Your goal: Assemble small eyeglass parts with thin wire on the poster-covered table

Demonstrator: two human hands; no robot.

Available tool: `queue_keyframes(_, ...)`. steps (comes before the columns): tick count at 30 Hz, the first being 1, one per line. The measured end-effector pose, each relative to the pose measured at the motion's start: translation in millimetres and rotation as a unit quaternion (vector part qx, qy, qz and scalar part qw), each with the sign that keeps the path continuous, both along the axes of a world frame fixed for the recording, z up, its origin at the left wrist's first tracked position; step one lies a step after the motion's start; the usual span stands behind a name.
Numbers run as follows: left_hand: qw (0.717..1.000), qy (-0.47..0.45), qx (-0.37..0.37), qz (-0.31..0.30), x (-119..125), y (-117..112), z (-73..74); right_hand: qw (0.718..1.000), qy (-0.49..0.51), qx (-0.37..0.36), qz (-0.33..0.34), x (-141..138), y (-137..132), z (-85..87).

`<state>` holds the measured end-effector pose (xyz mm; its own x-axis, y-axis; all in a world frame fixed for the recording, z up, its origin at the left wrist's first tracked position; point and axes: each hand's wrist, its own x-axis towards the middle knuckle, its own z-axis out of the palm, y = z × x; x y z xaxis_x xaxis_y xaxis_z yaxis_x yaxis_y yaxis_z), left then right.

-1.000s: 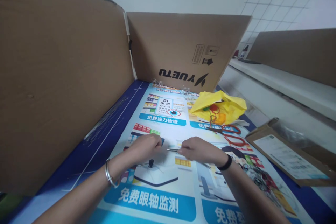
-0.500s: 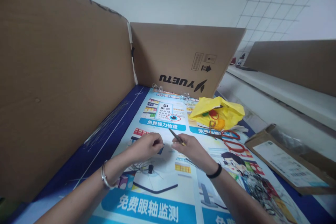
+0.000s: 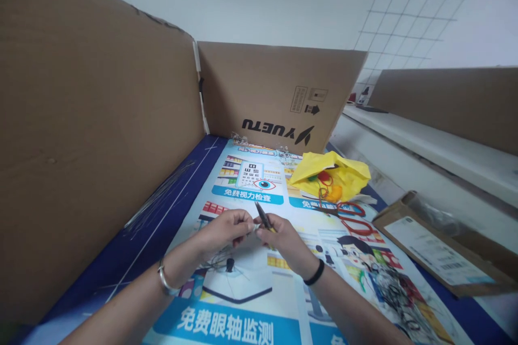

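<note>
The left hand (image 3: 231,229) and the right hand (image 3: 281,234) meet over a blue-and-white printed sheet (image 3: 285,329) spread on the worktop. The left fingers pinch together on a small pale piece (image 3: 256,227), too fine to make out, held just above the sheet; the right fingers curl around a slim dark pointed metal tool (image 3: 264,216), its tip angled up and away, while their tips come close to the pinch. Whether they also grip the piece, I cannot tell. The piece looks very light, probably thin and easily bent or dropped, so a fingertip pinch near its end seems the suitable hold; the tool looks rigid and is best taken by its body, clear of the sharp end. Below the left hand lies a loose tangle of thin dark wires (image 3: 218,264), which looks springy and apt to snag a wrist. A tall brown cardboard panel (image 3: 101,118) bounds the left side and a printed brown cardboard panel (image 3: 279,91) the far end. On the right, red-handled scissors (image 3: 358,227), a crumpled yellow bag (image 3: 343,172) and an open brown cardboard box (image 3: 441,250) narrow the reach, so the easier room seems to be upward and forward, over the printed eye chart (image 3: 250,172).
</note>
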<state>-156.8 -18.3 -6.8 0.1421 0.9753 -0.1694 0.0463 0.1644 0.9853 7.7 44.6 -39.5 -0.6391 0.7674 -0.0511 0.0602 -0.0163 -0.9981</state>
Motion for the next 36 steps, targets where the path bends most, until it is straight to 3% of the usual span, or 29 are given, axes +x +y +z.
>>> queue_keyframes(5,1.0,-0.009,0.002,0.003,-0.1,1.3,-4.4,0.999,-0.011,-0.045,-0.008,-1.9,-5.8,1.9)
queue_keyframes(12,0.997,0.049,0.049,0.022,-0.9,4.9,-12.0,0.995,-0.04,-0.071,-0.05,-2.6,-5.5,2.1)
queue_keyframes(16,0.994,0.072,0.063,0.053,3.3,6.6,-14.4,0.995,-0.016,-0.09,-0.038,-3.2,-7.7,2.3)
queue_keyframes(26,0.985,-0.002,0.023,0.173,17.2,7.6,-28.1,0.99,0.015,-0.125,-0.064,-6.0,-8.5,-5.6)
queue_keyframes(36,0.982,0.005,0.057,0.179,21.2,10.0,-39.9,0.988,0.038,-0.134,-0.074,-5.8,-7.8,-6.9)
